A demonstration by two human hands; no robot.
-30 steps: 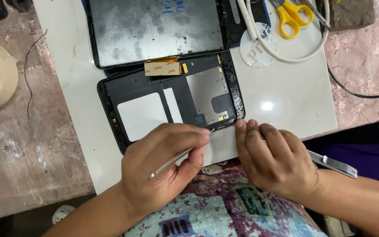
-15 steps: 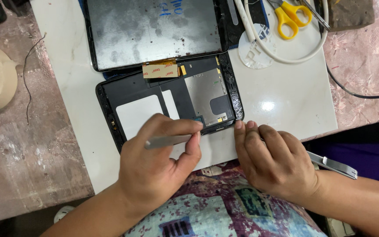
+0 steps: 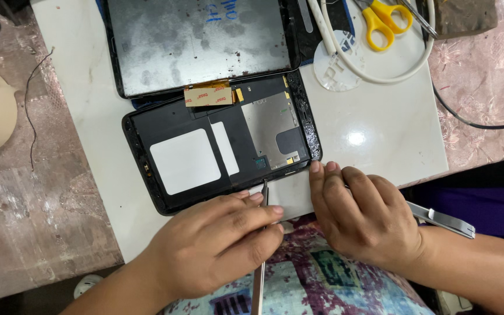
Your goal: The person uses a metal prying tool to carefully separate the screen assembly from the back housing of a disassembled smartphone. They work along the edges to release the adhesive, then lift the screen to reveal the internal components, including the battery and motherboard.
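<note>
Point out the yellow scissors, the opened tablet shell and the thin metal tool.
yellow scissors (image 3: 387, 22): head view, on a handle loop.
opened tablet shell (image 3: 164, 119): head view, on its dark inner panel.
thin metal tool (image 3: 265, 189): head view, near its tip.

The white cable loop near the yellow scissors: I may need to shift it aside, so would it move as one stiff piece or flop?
The white cable lies in a smooth curve, so it is probably springy rather than limp. It looks light and would likely slide on the glossy white slab.

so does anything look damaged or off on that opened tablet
Yes. The black opened tablet shell has a rough, chipped-looking right edge, and the grey detached screen panel above is speckled with dark residue. A tan tape strip sits slightly askew across the joint.
</note>
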